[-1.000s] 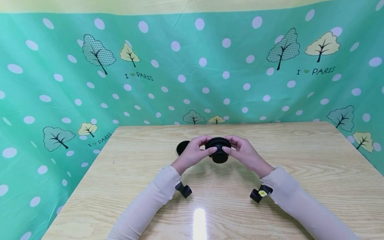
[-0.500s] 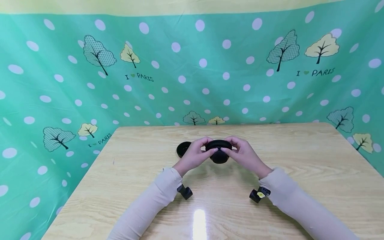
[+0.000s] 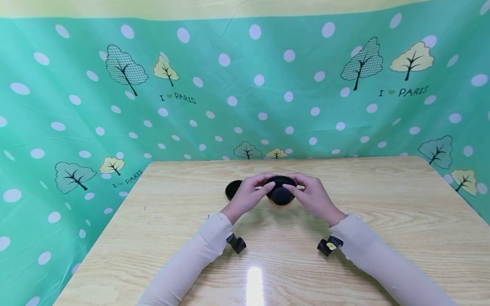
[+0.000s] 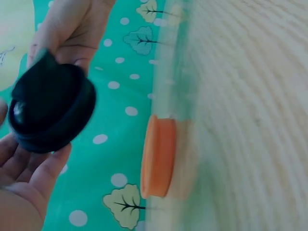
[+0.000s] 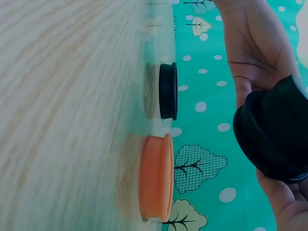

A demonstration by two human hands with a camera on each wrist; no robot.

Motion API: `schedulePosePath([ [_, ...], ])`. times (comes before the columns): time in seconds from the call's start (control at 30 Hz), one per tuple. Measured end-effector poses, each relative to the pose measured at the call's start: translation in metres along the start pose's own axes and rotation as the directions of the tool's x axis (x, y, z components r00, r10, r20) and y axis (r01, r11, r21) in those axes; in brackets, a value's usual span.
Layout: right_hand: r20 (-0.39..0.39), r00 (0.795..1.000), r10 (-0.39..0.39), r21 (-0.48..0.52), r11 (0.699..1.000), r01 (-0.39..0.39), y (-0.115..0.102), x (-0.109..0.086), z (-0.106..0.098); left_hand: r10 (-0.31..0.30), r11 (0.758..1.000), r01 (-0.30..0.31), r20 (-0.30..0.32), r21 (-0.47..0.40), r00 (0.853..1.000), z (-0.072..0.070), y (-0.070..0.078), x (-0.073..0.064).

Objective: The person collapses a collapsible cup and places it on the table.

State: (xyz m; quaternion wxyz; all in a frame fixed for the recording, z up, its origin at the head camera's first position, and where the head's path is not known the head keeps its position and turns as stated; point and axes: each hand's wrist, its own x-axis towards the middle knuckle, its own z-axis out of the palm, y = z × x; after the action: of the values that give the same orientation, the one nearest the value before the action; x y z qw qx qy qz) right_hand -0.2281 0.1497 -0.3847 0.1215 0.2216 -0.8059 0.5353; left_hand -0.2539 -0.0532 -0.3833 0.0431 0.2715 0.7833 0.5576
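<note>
Above the table, both hands hold one black round lid-like piece (image 3: 281, 194), with a wide rim and a raised part. My left hand (image 3: 249, 199) pinches its left side, thumb on the near face. On the opposite side my right hand (image 3: 314, 197) pinches it the same way. The left wrist view shows the piece (image 4: 53, 108) tilted, its raised part pointing up and left. Below it an orange round flanged piece (image 5: 156, 178) stands on the table, mostly hidden in the head view. Another black round flanged piece (image 5: 168, 91) sits further left, partly behind my left hand.
The pale wooden table (image 3: 283, 267) reaches back to a green dotted curtain (image 3: 214, 85) printed with trees. A black camera (image 3: 238, 244) hangs under the left wrist, another (image 3: 325, 246) under the right.
The black lid-like piece has been tilted between my hands, and its raised part now faces more toward the head camera. An orange edge shows beneath it. My arms stay nearly in place.
</note>
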Motion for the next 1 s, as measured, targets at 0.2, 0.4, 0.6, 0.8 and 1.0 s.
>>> schedulePosePath([
  [0.2,0.029,0.999,-0.021,-0.008,1.0,0.022,0.0002,-0.0003,-0.0008,-0.02,0.998,0.024,0.072,-0.056,0.997,-0.0033,0.006,0.0007],
  [0.4,0.04,0.998,0.047,0.001,0.999,-0.047,0.0017,0.0003,-0.0029,-0.056,0.998,0.057,0.037,-0.03,0.998,-0.0045,0.0076,0.0014],
  [0.6,0.097,0.972,0.215,0.328,0.915,-0.235,0.0031,0.0002,-0.0044,-0.118,0.984,0.113,-0.035,-0.136,0.992,-0.0046,0.0085,0.0004],
  [0.8,0.217,0.951,0.22,0.56,0.77,-0.306,0.0062,-0.0032,-0.0019,-0.113,0.959,0.1,-0.033,-0.266,0.993,-0.0026,0.0079,-0.0009],
  [1.0,0.183,0.966,0.184,0.535,0.805,-0.255,0.0066,-0.0072,-0.0018,-0.13,0.933,0.123,0.003,-0.339,0.992,-0.0035,0.0091,-0.0021],
])
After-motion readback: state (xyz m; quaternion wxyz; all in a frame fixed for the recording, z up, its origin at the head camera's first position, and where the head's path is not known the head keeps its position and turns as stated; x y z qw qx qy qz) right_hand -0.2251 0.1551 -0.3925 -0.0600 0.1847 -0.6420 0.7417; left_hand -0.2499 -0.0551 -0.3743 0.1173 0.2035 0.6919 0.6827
